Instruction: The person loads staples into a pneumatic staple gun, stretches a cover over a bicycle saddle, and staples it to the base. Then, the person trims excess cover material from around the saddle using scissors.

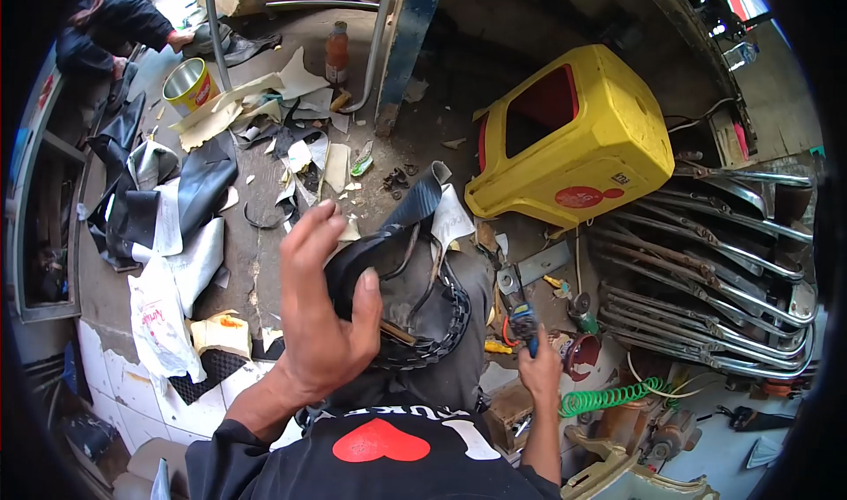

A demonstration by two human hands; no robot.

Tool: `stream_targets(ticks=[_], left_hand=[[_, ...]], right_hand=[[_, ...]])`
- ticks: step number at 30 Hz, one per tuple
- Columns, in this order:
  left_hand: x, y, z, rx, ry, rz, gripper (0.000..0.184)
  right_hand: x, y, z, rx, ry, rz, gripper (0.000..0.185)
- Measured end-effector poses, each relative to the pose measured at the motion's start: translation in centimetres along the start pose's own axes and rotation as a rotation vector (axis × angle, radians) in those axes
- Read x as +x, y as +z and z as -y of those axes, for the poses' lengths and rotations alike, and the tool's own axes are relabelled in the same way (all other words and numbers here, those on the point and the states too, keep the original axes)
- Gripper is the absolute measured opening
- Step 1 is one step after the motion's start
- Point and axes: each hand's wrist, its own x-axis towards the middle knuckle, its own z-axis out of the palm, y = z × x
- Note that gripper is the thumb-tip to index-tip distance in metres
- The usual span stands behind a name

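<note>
My left hand (322,302) is raised in front of my lap, its thumb and fingers apart with nothing visible between them. Just behind it, on my lap, rests a black curved piece (426,346) with a ribbed, toothed-looking edge. A strip of black sheet material (410,209) with a pale underside stands up from that piece; my left hand hides part of both. Low on the right, my right hand (540,365) is closed around a hand tool (524,319) with a blue and black handle. Its exact kind is hard to make out.
A yellow plastic housing (573,138) lies ahead right, beside stacked chrome tube frames (706,279). Black and white sheet scraps (198,191) cover the left floor near a tin (190,85) and a bottle (337,52). A green coiled hose (609,399) runs right. Another person (119,15) is far left.
</note>
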Motion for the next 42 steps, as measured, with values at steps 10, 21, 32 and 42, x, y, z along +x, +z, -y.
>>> stream_targets(ticks=[10, 21, 32, 42], left_hand=[[0.3, 0.1, 3.0, -0.818, -0.714, 0.015, 0.031], [-0.2, 4.3, 2.5, -1.548, -0.985, 0.054, 0.037], [1.7, 1.4, -0.4, -1.003, -0.763, 0.197, 0.043], [0.6, 1.2, -2.4, -0.446, -0.396, 0.192, 0.038]], right_hand=[[1.1, 10.1, -5.6, -0.038, 0.063, 0.141, 0.063], [11.8, -5.9, 21.4, 1.918, -0.584, 0.347, 0.089], [9.6, -7.6, 24.4, 2.084, -0.451, 0.083, 0.054], [8.9, -5.0, 24.0, 1.630, -0.478, -0.298, 0.060]])
